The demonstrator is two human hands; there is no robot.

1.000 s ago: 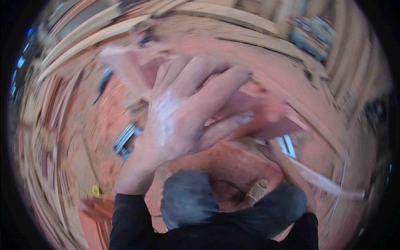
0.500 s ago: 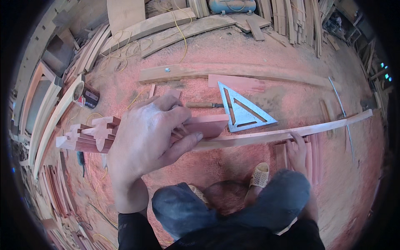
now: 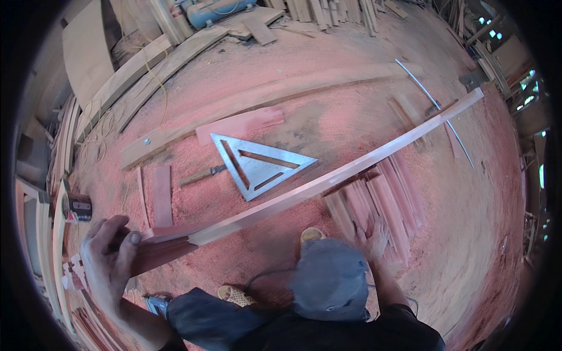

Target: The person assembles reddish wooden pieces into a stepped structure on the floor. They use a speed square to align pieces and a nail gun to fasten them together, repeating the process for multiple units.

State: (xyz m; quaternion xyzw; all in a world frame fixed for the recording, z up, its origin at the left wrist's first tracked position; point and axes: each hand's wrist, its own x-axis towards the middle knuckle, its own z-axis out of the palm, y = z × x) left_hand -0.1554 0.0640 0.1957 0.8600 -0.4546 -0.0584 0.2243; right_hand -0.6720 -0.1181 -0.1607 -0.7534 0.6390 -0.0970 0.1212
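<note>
My left hand point(image 3: 108, 257) is closed around reddish wooden pieces point(image 3: 164, 257) with notched ends, their near ends showing beyond the thumb. They lie against the left end of a long, narrow wooden strip point(image 3: 345, 172) that slants up to the far right. My right hand point(image 3: 373, 237) rests on a stack of reddish slats point(image 3: 389, 199) beside my knee, its fingers stretched out over them. Beyond the strip lies a silver triangular square point(image 3: 237, 169) with slots. A wooden-handled tool, apparently a chisel point(image 3: 199, 175), has its blade end next to the square.
Pink sawdust covers the floor. A short board point(image 3: 162, 196), a flat offcut point(image 3: 240, 124) and a long beam point(image 3: 257, 108) lie farther off. A thin metal rod point(image 3: 433, 108) crosses near the strip's far end. A can point(image 3: 79, 207) stands at left; a blue tank point(image 3: 219, 10) is at the back.
My view has turned, so the floor things appear rotated. My left hand, still gripping the notched pieces, now appears lower and farther left. My right hand has shifted from the strip's edge onto the slats.
</note>
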